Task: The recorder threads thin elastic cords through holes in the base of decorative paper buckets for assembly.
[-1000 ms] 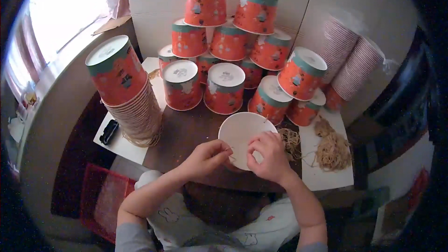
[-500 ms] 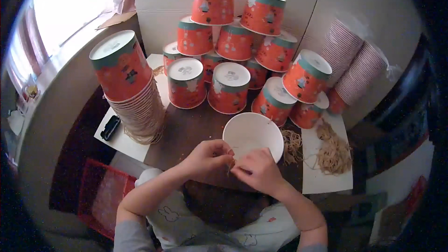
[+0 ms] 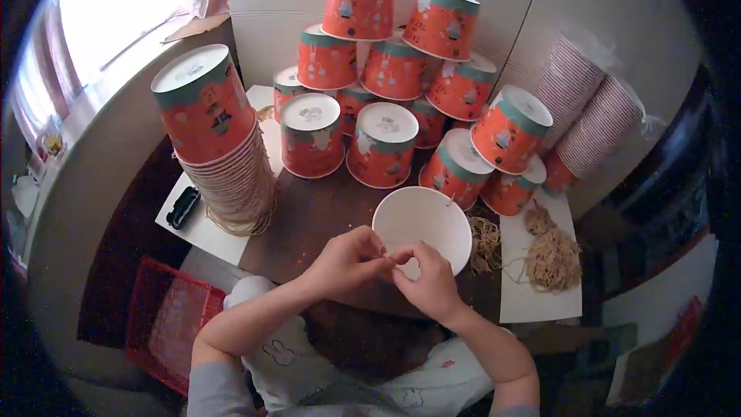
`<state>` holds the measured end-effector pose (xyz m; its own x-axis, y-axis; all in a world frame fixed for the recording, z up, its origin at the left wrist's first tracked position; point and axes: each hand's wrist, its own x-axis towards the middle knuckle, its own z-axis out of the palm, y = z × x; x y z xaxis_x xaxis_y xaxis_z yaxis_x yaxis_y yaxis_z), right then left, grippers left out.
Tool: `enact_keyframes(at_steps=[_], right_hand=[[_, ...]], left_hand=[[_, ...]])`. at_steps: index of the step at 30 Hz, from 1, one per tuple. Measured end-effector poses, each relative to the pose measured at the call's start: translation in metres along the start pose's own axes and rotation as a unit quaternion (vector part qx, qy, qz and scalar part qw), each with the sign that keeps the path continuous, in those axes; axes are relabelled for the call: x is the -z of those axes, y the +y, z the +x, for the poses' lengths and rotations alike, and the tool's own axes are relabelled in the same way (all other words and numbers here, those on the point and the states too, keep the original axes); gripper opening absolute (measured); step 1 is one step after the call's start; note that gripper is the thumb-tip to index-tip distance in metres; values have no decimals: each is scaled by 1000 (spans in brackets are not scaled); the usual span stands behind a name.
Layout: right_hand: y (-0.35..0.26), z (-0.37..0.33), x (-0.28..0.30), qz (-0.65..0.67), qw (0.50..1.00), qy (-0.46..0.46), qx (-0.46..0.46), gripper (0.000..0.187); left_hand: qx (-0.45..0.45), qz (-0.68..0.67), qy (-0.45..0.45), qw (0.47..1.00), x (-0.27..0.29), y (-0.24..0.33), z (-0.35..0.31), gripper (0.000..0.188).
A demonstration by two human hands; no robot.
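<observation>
An open paper bucket (image 3: 421, 218) with a white inside stands upright on the brown table (image 3: 324, 212). My left hand (image 3: 347, 259) and my right hand (image 3: 428, 282) meet at its near rim, fingertips pinched together on something thin that I cannot make out, perhaps a string. Both hands touch the bucket's near edge. A short thin stick or string end pokes up at the bucket's far rim.
Upside-down orange buckets (image 3: 382, 144) are piled in a pyramid behind. A tall nested stack of buckets (image 3: 218, 147) stands at left on white paper. Tan string bundles (image 3: 552, 256) lie on paper at right. Stacked cups in plastic (image 3: 584, 108) lean far right. A red basket (image 3: 166, 323) sits below left.
Both hands slid from the bucket's sides to its near rim and came together, fingertips pinched. The bucket now faces straight up.
</observation>
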<state>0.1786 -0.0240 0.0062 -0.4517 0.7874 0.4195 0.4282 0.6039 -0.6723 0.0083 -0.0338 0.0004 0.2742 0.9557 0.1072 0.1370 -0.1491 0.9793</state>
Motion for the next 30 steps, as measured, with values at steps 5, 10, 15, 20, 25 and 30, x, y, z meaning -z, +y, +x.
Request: enact_keyframes(at_steps=[5,10,15,20,25,30], right_hand=[[2,-4,-5,-43,999,27,0,20],[7,-2,-5,14,999,14,-41,20],[2,2,0,52,996,15,-65,20],[2,4,-1,57,995,9,-78,21],[5,3,-2,56,996,3,-64,20],[10,2,-2,65,996,-1,-66,20]], left_hand=[[54,-46,0,997,1,1,0,26],[10,22,25,999,4,-6,-5,29],[-31,177,19,984,15,-3,-7,22],[-34,268,-9,963,9,-5,-11,20],[-1,299,4,954,3,-5,-12,19],[-30,315,32,948,0,-13,-11,16]])
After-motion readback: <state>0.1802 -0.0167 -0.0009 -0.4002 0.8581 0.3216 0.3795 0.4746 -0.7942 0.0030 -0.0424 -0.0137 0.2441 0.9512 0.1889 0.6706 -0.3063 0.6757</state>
